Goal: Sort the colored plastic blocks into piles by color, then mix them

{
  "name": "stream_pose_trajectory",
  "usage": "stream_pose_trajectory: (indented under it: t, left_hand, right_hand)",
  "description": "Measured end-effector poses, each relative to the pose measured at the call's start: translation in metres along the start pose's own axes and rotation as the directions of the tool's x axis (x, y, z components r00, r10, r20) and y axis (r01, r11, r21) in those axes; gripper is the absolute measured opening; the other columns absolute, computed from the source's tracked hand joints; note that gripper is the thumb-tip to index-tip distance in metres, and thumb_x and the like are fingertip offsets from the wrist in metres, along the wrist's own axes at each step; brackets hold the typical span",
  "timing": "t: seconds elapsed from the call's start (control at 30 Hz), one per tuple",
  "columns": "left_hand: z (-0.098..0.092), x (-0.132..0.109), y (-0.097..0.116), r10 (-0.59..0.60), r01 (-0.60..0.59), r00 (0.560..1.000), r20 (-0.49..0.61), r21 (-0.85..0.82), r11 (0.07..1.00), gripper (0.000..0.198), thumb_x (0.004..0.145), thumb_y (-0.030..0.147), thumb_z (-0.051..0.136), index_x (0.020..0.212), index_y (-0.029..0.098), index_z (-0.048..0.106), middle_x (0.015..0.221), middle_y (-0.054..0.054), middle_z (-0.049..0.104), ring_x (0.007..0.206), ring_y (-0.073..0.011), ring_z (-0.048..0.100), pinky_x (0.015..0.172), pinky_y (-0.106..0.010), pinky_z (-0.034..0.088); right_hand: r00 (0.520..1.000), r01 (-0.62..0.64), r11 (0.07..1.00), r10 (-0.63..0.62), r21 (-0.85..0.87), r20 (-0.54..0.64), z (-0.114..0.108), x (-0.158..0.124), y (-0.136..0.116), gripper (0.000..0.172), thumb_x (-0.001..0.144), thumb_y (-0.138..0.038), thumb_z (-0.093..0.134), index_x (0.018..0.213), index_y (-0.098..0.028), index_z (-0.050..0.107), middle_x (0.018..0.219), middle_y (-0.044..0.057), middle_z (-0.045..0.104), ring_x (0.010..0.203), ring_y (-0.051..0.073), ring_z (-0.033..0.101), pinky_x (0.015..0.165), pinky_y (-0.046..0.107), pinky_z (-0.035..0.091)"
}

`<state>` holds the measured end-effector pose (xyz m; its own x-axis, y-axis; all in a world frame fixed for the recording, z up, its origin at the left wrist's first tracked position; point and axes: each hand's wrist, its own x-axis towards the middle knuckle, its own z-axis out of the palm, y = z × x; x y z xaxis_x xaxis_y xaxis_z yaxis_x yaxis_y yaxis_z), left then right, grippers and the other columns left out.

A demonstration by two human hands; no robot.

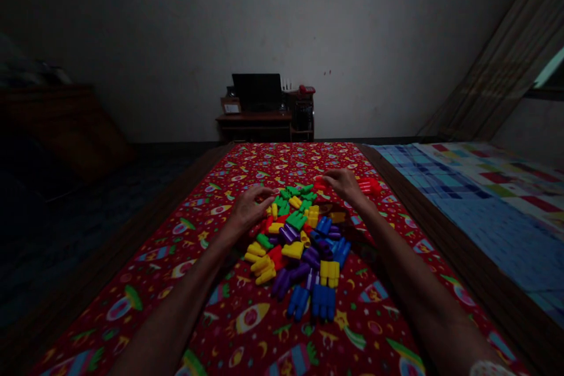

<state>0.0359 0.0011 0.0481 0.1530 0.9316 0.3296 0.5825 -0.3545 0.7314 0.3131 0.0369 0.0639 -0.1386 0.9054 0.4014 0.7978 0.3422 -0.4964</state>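
Observation:
A heap of plastic building blocks in green, yellow, purple, blue and red lies on the red patterned cloth (249, 317). At the heap's far right, my right hand (342, 183) pinches a red building block (320, 183) between thumb and fingertips. Just right of that hand rest more red blocks (369, 187), partly behind the wrist. My left hand (253, 207) is at the far left edge of the heap, fingers curved with a gap to the thumb, beside green blocks (282, 205). Nearer to me lie blue blocks (324, 302) and a yellow block (329, 273).
Dark wooden edges (399, 200) run along both sides of the cloth. A bed with a blue checked sheet (445, 217) stands to the right. Against the far wall is a low desk (253, 120) with a monitor (258, 92). A wooden cabinet (61, 129) is at left.

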Motion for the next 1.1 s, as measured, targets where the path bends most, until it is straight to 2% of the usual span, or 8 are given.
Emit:
stream_pose_trajectory:
  t: [0.1, 0.2, 0.3, 0.5, 0.63, 0.77, 0.9, 1.1]
  left_hand:
    - [-0.018, 0.003, -0.011, -0.102, 0.072, 0.984, 0.148, 0.194, 0.978, 0.041, 0.070, 0.057, 0.057, 0.075, 0.018, 0.068, 0.079, -0.005, 0.070, 0.075, -0.0201, 0.062, 0.067, -0.028, 0.048]
    - [-0.022, 0.000, -0.019, -0.229, 0.111, 0.858, 0.459, 0.270, 0.956, 0.047, 0.069, 0.062, 0.056, 0.076, 0.017, 0.069, 0.068, -0.002, 0.067, 0.063, -0.0173, 0.059, 0.056, -0.024, 0.043]
    - [-0.018, -0.003, -0.020, -0.264, 0.100, 0.783, 0.563, 0.306, 0.947, 0.047, 0.069, 0.060, 0.055, 0.076, 0.016, 0.069, 0.066, -0.002, 0.066, 0.061, -0.0168, 0.058, 0.053, -0.024, 0.040]
    - [-0.021, -0.004, -0.012, -0.188, 0.078, 0.829, 0.527, 0.223, 0.972, 0.038, 0.063, 0.048, 0.061, 0.084, 0.018, 0.068, 0.075, -0.001, 0.068, 0.070, -0.0170, 0.060, 0.060, -0.022, 0.045]
    - [-0.026, -0.004, -0.003, -0.201, 0.183, 0.875, 0.440, 0.084, 0.980, 0.041, 0.061, 0.047, 0.066, 0.089, 0.017, 0.065, 0.078, -0.002, 0.069, 0.069, -0.0174, 0.062, 0.059, -0.024, 0.048]
    - [-0.024, -0.002, 0.008, -0.154, 0.219, 0.919, 0.363, -0.143, 0.965, 0.047, 0.063, 0.053, 0.071, 0.092, 0.017, 0.064, 0.087, -0.004, 0.070, 0.078, -0.0200, 0.066, 0.069, -0.029, 0.052]
    - [-0.010, -0.003, 0.012, -0.116, 0.204, 0.961, 0.249, -0.364, 0.909, 0.048, 0.069, 0.054, 0.071, 0.099, 0.019, 0.063, 0.098, -0.005, 0.071, 0.092, -0.0217, 0.067, 0.082, -0.032, 0.052]
    - [0.004, -0.004, 0.010, -0.134, 0.221, 0.963, 0.234, -0.406, 0.887, 0.053, 0.065, 0.060, 0.072, 0.097, 0.018, 0.065, 0.099, -0.007, 0.071, 0.092, -0.0238, 0.067, 0.083, -0.036, 0.053]
  right_hand:
    - [0.967, -0.210, 0.965, 0.182, -0.158, -0.177, -0.016, 0.000, 0.042, 0.027, 0.086, -0.027, 0.052, 0.093, -0.016, 0.076, 0.091, 0.010, 0.075, 0.081, 0.020, 0.066, 0.071, 0.026, 0.044]
    - [0.932, -0.328, 0.910, 0.267, -0.252, -0.245, -0.025, -0.008, 0.072, 0.033, 0.086, -0.027, 0.049, 0.099, -0.013, 0.075, 0.099, 0.014, 0.074, 0.086, 0.022, 0.067, 0.074, 0.028, 0.044]
    - [0.921, -0.364, 0.885, 0.296, -0.290, -0.251, -0.027, -0.015, 0.086, 0.035, 0.085, -0.025, 0.048, 0.104, -0.012, 0.074, 0.103, 0.016, 0.073, 0.091, 0.024, 0.067, 0.075, 0.028, 0.045]
    - [0.911, -0.374, 0.887, 0.297, -0.272, -0.285, -0.029, -0.009, 0.084, 0.036, 0.086, -0.021, 0.046, 0.109, -0.013, 0.073, 0.106, 0.014, 0.073, 0.098, 0.025, 0.067, 0.084, 0.031, 0.048]
    - [0.946, -0.213, 0.958, 0.154, -0.190, -0.286, -0.026, 0.001, 0.045, 0.032, 0.087, -0.020, 0.048, 0.105, -0.016, 0.075, 0.103, 0.013, 0.074, 0.097, 0.024, 0.068, 0.087, 0.031, 0.048]
    - [0.995, 0.103, 0.991, -0.102, 0.087, -0.019, -0.005, -0.007, -0.021, 0.028, 0.090, -0.024, 0.051, 0.104, -0.016, 0.074, 0.098, 0.010, 0.075, 0.087, 0.020, 0.070, 0.077, 0.027, 0.050]
    - [0.901, 0.317, 0.894, -0.388, 0.317, 0.194, 0.025, -0.030, -0.069, 0.038, 0.089, -0.034, 0.058, 0.123, -0.017, 0.063, 0.097, 0.008, 0.075, 0.082, 0.018, 0.069, 0.070, 0.023, 0.047]
    - [0.947, 0.272, 0.942, -0.299, 0.197, 0.120, 0.033, -0.025, -0.060, 0.035, 0.090, -0.031, 0.057, 0.122, -0.018, 0.064, 0.097, 0.006, 0.074, 0.083, 0.017, 0.067, 0.073, 0.024, 0.046]
